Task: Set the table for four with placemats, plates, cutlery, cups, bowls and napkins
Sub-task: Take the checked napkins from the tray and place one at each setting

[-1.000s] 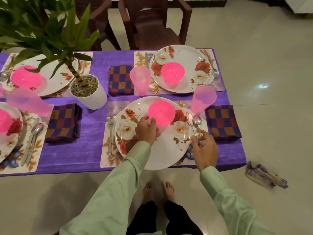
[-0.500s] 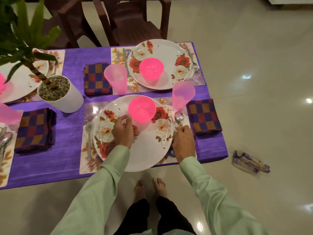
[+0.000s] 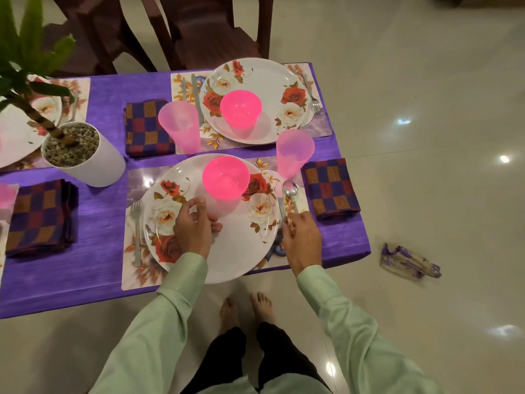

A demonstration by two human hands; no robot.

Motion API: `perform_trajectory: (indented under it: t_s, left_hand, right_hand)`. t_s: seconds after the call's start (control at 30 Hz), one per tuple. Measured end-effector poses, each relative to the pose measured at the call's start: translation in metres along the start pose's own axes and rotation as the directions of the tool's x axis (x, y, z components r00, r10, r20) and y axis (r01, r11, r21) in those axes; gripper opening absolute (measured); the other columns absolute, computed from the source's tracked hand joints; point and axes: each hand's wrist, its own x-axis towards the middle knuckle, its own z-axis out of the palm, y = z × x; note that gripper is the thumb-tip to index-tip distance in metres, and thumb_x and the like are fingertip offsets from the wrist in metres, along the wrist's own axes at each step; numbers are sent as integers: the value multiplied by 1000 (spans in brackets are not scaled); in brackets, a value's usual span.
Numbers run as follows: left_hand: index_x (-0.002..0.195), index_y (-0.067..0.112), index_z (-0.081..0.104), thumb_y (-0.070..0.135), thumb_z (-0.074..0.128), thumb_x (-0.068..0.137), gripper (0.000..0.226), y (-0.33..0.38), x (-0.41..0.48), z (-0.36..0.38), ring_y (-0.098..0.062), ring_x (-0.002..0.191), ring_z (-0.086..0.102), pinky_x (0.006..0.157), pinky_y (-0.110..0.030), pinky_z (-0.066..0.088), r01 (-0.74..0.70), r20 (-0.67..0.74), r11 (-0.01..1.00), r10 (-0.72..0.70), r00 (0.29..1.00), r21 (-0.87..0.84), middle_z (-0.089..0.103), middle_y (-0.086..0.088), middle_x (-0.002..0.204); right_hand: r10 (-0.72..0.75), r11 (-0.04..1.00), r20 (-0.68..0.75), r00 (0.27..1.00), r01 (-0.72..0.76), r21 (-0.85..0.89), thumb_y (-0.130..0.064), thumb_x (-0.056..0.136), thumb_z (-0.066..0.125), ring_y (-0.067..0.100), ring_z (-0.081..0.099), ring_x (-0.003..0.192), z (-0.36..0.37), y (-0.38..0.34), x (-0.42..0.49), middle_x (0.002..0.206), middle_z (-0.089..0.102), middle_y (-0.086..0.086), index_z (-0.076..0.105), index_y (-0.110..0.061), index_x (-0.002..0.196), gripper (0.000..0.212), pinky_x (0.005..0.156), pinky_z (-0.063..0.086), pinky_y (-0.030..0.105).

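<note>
Moved: left hand [image 3: 195, 224] has slipped back from the pink bowl [image 3: 225, 177] it was touching a second ago; right hand [image 3: 301, 237] has stayed at the cutlery.
Left hand: hovers over the near plate [image 3: 241, 245], fingers loosely curled, thumb raised just beside the bowl, holding nothing.
Right hand: fingers bent down over the near end of the spoon [image 3: 290, 191], gripping its handle; the fingertips themselves are hidden.
Spoon: lies on the placemat [image 3: 133, 265] at the plate's right edge, its bowl pointing away from the person, with a knife [image 3: 280, 204] beside it against the plate rim.
Bowl: sits on the far part of the near plate.
Cup [image 3: 294, 153]: upright beyond the spoon, near the table's right side.
Napkin [image 3: 331, 189]: folded, checked, to the right of the spoon on the purple tablecloth [image 3: 93, 268].
Fork [image 3: 137, 231]: on the placemat, left of the plate.
Far setting: a second flowered plate [image 3: 272, 81] with its own pink bowl [image 3: 241, 109], a cup [image 3: 179, 127] and a napkin [image 3: 147, 127] to its left.
Elsewhere: white plant pot [image 3: 96, 163] on the cloth; dark chair [image 3: 210, 35] beyond the table; crumpled wrapper [image 3: 409, 261] on the floor.
</note>
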Motion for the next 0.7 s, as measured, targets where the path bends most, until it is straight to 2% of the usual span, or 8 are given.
perform_trajectory:
  t_s: [0.07,0.13,0.27,0.33,0.43,0.6,0.7]
  left_hand:
    - [115,21,60,45,48,99,32,1,0,-1,-25,60,69,56,-33,56,2,-12,1000,-2,1000,5,72,-12,80]
    - [118,20,61,46,47,99,35,0,-1,-3,-26,61,70,55,-29,55,1,-30,1000,0,1000,15,72,-11,80]
    - [117,22,61,48,46,99,35,0,-5,-3,-24,62,70,55,-30,56,6,-22,1000,-6,1000,24,73,-9,80]
    - [117,22,61,48,45,99,35,-1,-8,-1,-24,62,70,54,-28,55,3,-13,999,-3,1000,41,73,-8,79]
    - [116,23,61,49,45,99,35,-1,-10,-1,-23,64,71,56,-27,56,-15,-5,998,15,1000,60,72,-7,80]
    - [112,24,61,48,48,98,31,-4,-8,-5,-27,63,70,63,-40,59,-22,-2,999,22,1000,29,72,-9,78]
    - [111,23,62,45,50,99,28,-4,-8,-5,-27,62,69,63,-42,59,-13,2,1000,13,1000,2,71,-10,78]
  right_hand:
    - [105,982,-157,982,-78,171,-16,97,59,14,55,95,-13,6,7,109,60,5,67,-9,114,20,85,52,31]
    - [132,977,-228,965,-89,192,-15,97,58,13,54,92,-23,15,19,105,62,5,69,-8,109,17,83,51,32]
    - [29,1000,-78,997,-28,11,-17,95,62,22,60,91,-19,15,42,103,65,10,70,-5,108,20,84,52,37]
    - [-4,995,-7,1000,3,-102,-20,97,59,24,60,93,-8,9,46,103,62,10,68,-5,107,20,82,50,35]
    - [12,987,-1,1000,-12,-163,-19,99,53,24,58,94,0,1,46,104,59,8,66,-6,107,20,79,47,32]
    - [73,978,-13,997,-74,-193,-23,101,51,21,59,94,0,2,36,105,59,7,65,-8,107,22,79,48,30]
    - [75,980,-22,997,-77,-184,-23,101,50,20,59,94,0,4,31,105,59,7,65,-8,108,22,81,49,30]
